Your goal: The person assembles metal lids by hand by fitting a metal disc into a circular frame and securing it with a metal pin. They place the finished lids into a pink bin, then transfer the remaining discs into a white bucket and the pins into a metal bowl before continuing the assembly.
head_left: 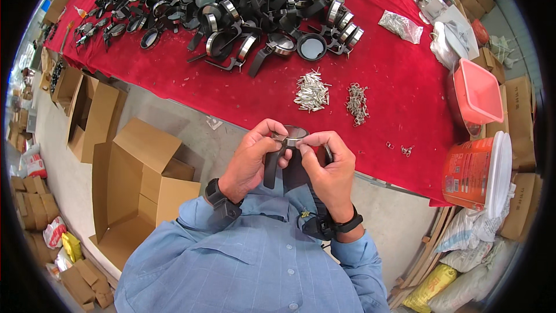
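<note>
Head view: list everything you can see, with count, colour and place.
watch: one, black strap, steel case, held in both hands
watch pile: many, black and steel, far on the red table
metal pins: one heap, silver, mid table
metal clips: one heap, silver, right of the pins
plastic box: one, pink, table's right edge
bucket: one, orange, white lid, right
cardboard boxes: several, brown, floor left
left hand: on strap
right hand: pinching case

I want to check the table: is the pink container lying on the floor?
No. The pink container stands on the red table, near its right edge, above the orange bucket.
</note>
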Tool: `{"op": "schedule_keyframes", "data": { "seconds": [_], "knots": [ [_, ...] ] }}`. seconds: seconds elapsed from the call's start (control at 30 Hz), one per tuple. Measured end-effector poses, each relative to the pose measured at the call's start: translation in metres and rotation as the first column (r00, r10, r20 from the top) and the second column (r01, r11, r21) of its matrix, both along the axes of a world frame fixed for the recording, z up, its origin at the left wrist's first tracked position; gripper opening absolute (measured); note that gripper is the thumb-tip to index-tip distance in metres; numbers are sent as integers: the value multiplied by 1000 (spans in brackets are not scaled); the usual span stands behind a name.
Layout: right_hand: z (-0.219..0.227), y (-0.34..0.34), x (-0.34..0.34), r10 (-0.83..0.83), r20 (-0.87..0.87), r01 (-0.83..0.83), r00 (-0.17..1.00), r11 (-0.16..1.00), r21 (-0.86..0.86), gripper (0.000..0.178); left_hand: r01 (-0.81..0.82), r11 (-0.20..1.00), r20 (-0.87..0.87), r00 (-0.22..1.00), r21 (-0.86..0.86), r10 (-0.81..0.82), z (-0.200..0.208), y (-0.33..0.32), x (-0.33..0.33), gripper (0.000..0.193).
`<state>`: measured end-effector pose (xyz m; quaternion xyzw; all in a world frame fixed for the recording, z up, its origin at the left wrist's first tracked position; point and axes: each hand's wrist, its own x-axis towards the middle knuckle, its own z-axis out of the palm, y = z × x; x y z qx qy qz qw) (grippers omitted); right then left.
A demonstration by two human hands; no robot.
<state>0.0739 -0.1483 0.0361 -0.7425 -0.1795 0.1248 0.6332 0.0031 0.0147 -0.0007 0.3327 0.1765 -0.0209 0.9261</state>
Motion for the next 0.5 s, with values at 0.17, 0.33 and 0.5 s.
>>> {"op": "schedule_keyframes", "data": {
  "seconds": [0.17, 0.33, 0.5],
  "knots": [
    [5, 5, -5, 20, 115, -28, 993, 997, 71, 7, 8, 1000, 49, 999, -30, -7, -2, -5, 1, 23],
    [-8, 3, -5, 4, 146, -14, 989, 998, 65, 10, 11, 999, 80, 997, -41, -8, -1, -9, 1, 23],
    [-11, 2, -5, -8, 184, 1, 983, 999, 39, 11, -23, 1000, 77, 997, 0, 23, 1, -8, 1, 23]
  ]
}}
